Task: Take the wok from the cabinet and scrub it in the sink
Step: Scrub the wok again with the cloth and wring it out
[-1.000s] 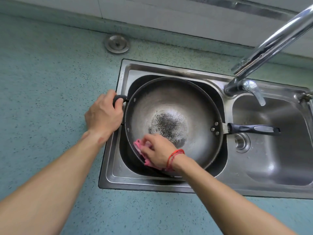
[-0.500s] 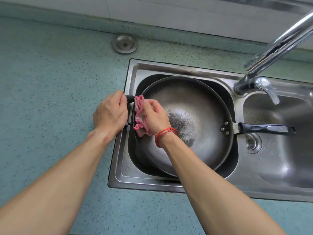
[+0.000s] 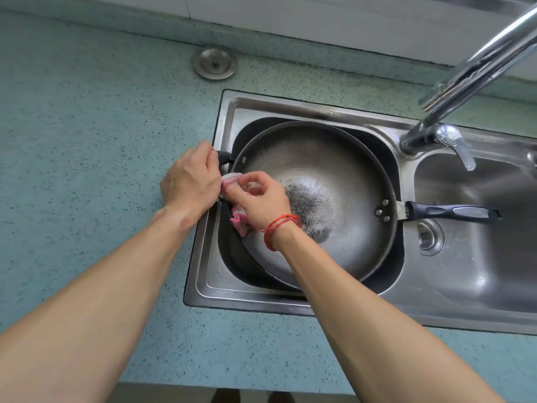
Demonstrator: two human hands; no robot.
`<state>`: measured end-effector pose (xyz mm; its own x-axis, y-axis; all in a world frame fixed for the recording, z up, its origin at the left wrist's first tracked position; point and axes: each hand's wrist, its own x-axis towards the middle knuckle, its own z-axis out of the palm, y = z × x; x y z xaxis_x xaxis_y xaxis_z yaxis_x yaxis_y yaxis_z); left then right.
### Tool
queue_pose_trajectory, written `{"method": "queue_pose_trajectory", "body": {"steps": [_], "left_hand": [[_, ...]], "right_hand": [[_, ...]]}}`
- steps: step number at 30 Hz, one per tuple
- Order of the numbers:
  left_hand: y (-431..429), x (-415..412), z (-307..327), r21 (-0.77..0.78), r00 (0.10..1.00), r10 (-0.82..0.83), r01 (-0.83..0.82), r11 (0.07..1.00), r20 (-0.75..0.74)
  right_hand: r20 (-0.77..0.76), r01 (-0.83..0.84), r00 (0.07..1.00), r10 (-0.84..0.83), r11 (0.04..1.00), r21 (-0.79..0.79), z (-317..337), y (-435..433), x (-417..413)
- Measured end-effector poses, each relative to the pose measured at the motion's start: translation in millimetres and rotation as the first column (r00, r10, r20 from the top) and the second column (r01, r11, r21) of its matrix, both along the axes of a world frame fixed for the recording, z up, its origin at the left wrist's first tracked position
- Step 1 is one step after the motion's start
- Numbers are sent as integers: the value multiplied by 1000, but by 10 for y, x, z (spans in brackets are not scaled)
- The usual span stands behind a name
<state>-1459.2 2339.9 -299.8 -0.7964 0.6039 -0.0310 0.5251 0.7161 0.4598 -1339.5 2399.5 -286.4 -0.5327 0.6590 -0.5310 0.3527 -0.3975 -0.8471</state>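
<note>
A large grey wok [image 3: 334, 170] sits tilted in the left basin of the steel sink [image 3: 223, 120]. Its long black handle [image 3: 450, 212] points right over the other basin. My left hand [image 3: 190, 181] grips the small black helper handle at the wok's left rim. My right hand [image 3: 257, 199], with a red string at the wrist, holds a pink cloth [image 3: 239, 221] against the wok's inner left wall, right beside my left hand. A dark speckled patch marks the wok's bottom.
A chrome faucet [image 3: 453, 91] rises at the back right, its spout reaching up out of the frame. The right basin has a drain [image 3: 428, 237]. A round metal sink plug [image 3: 214, 63] lies on the speckled teal counter [image 3: 87, 141] behind the sink.
My right hand carried the cloth from the wok's near inner wall up to the left rim and now rubs slightly lower there. My left hand kept its grip on the helper handle.
</note>
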Motion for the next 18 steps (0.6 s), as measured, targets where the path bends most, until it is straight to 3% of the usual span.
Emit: {"method": "queue_pose_trajectory", "body": {"steps": [6, 10, 14, 18], "left_hand": [[-1, 27, 16, 3, 1000, -4, 4, 1000, -1], [-3, 39, 28, 2, 1000, -11, 11, 1000, 0], [-7, 39, 28, -4, 1000, -20, 20, 1000, -2], [-11, 44, 32, 7, 1000, -31, 31, 999, 1]], "right_hand": [[-3, -325, 946, 325, 945, 43, 100, -144, 447], [181, -551, 828, 531, 830, 85, 119, -59, 787], [437, -798, 585, 683, 581, 160, 141, 180, 1228], [653, -932, 304, 694, 360, 51, 344, 491, 1524]]}}
